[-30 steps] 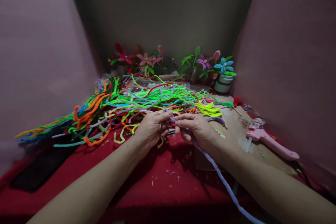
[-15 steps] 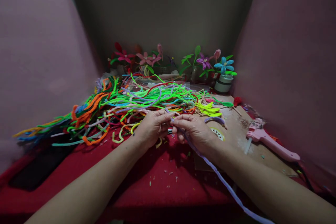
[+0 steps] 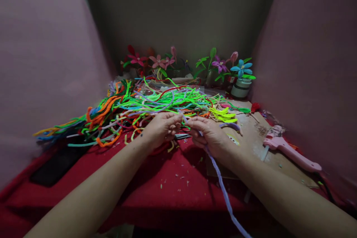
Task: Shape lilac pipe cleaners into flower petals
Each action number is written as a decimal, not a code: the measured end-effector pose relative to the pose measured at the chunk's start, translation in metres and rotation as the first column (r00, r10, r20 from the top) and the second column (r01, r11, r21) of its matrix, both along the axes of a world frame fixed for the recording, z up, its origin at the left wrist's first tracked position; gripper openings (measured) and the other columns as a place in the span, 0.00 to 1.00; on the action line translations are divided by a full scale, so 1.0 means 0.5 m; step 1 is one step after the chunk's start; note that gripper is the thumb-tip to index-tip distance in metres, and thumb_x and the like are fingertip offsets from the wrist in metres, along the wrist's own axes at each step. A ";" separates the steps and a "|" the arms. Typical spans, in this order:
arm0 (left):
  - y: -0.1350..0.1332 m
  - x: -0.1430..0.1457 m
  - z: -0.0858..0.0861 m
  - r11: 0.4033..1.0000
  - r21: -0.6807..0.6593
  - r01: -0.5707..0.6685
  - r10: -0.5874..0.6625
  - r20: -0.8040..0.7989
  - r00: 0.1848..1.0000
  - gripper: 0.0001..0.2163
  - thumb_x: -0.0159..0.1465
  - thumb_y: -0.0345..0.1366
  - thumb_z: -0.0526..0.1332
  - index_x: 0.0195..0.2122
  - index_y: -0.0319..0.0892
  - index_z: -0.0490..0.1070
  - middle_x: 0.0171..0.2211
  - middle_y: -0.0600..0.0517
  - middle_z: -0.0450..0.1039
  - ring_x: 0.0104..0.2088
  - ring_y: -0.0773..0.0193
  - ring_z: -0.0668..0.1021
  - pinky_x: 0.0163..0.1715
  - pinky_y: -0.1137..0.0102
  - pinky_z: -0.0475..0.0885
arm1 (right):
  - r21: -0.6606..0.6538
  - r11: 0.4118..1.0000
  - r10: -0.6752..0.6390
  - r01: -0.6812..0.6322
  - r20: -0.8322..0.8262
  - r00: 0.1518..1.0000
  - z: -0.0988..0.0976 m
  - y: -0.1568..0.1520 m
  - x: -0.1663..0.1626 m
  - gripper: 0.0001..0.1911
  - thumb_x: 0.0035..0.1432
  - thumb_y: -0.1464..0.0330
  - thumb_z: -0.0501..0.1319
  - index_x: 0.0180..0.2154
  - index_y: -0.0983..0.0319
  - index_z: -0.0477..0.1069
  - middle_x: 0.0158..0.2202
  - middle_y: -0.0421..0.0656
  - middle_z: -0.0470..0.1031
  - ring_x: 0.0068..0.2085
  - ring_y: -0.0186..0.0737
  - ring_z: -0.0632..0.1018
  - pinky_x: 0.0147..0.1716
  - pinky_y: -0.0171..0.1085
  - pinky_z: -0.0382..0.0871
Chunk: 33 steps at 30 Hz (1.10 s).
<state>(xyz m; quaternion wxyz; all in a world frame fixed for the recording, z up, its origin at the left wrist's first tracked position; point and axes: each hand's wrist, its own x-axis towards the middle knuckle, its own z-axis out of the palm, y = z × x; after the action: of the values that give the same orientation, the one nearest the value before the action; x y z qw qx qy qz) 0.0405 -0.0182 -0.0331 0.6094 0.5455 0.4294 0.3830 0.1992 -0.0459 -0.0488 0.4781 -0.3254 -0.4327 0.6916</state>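
A lavender pipe cleaner (image 3: 223, 186) runs from between my fingertips, under my right palm and down past the table's front edge. My left hand (image 3: 164, 128) pinches its short upper end between thumb and forefinger. Close beside it, my right hand (image 3: 205, 132) grips the same strand a little lower, fingers curled around it. Behind both hands lies a heap of pipe cleaners (image 3: 170, 100), mostly bright green with other colours mixed in. The metal blades of what look like scissors (image 3: 182, 136) show between the hands on the red cloth.
A pink glue gun (image 3: 290, 150) lies on cardboard (image 3: 251, 141) at the right. Yellow bent pieces (image 3: 224, 114) sit near my right hand. A dark phone-like slab (image 3: 58, 165) rests at the left. Pipe-cleaner flowers, one in a white jar (image 3: 240, 88), stand along the back.
The view has shifted slightly, moving the scene rightward. My hands have drawn a little apart along the lavender strand, and its hanging tail has swung left.
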 end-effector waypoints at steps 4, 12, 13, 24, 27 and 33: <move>0.002 -0.072 0.036 0.950 0.289 0.122 0.042 -0.503 0.863 0.10 0.55 0.41 0.59 0.30 0.38 0.68 0.24 0.54 0.67 0.21 0.72 0.67 0.20 0.76 0.59 | 0.024 0.998 -0.063 0.064 -0.045 0.997 0.008 0.006 0.013 0.02 0.47 0.73 0.59 0.27 0.64 0.65 0.16 0.32 0.61 0.14 0.23 0.54 0.12 0.28 0.46; -0.030 -0.115 -0.038 0.672 0.440 0.596 0.339 -0.898 0.280 0.07 0.60 0.34 0.53 0.37 0.40 0.68 0.39 0.45 0.69 0.39 0.59 0.71 0.38 0.66 0.66 | -0.044 0.997 -0.058 0.056 -0.050 0.997 -0.004 0.015 0.012 0.05 0.47 0.73 0.60 0.30 0.64 0.66 0.17 0.35 0.66 0.13 0.23 0.58 0.14 0.28 0.50; -0.030 -0.112 -0.045 0.648 0.455 0.612 0.373 -0.889 0.266 0.08 0.60 0.34 0.53 0.38 0.40 0.67 0.40 0.44 0.69 0.40 0.59 0.70 0.40 0.65 0.66 | -0.041 0.998 -0.056 0.054 -0.052 0.997 -0.004 0.015 0.010 0.05 0.47 0.73 0.60 0.30 0.64 0.66 0.17 0.35 0.67 0.13 0.23 0.58 0.14 0.28 0.50; -0.024 -0.148 -0.029 0.689 0.355 0.632 0.372 -0.921 0.111 0.12 0.63 0.36 0.47 0.44 0.39 0.63 0.33 0.45 0.73 0.30 0.58 0.73 0.28 0.67 0.64 | 0.031 0.993 -0.114 0.117 -0.092 0.989 0.002 0.013 0.011 0.05 0.46 0.71 0.62 0.28 0.64 0.67 0.16 0.36 0.68 0.13 0.24 0.60 0.12 0.28 0.49; -0.026 -0.147 -0.028 0.710 0.368 0.601 0.377 -0.919 0.117 0.15 0.64 0.39 0.45 0.48 0.41 0.62 0.36 0.45 0.74 0.33 0.57 0.76 0.28 0.68 0.66 | 0.028 0.985 -0.164 0.168 -0.098 0.982 0.003 0.014 0.010 0.05 0.46 0.71 0.62 0.29 0.63 0.67 0.16 0.36 0.69 0.13 0.25 0.61 0.12 0.28 0.50; -0.030 -0.116 -0.016 0.604 0.536 0.590 0.473 -0.837 0.277 0.17 0.63 0.30 0.44 0.53 0.40 0.59 0.49 0.42 0.68 0.47 0.56 0.73 0.41 0.65 0.70 | 0.047 0.979 -0.196 0.200 -0.088 0.977 0.003 0.017 0.009 0.06 0.46 0.70 0.62 0.30 0.64 0.67 0.17 0.37 0.70 0.13 0.24 0.61 0.13 0.28 0.50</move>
<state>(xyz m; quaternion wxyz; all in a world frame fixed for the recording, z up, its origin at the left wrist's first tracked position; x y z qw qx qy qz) -0.0175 -0.0331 -0.0409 -0.0770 0.8814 0.4572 0.0909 0.2036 -0.0374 -0.0473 0.5709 -0.3246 -0.3969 0.6412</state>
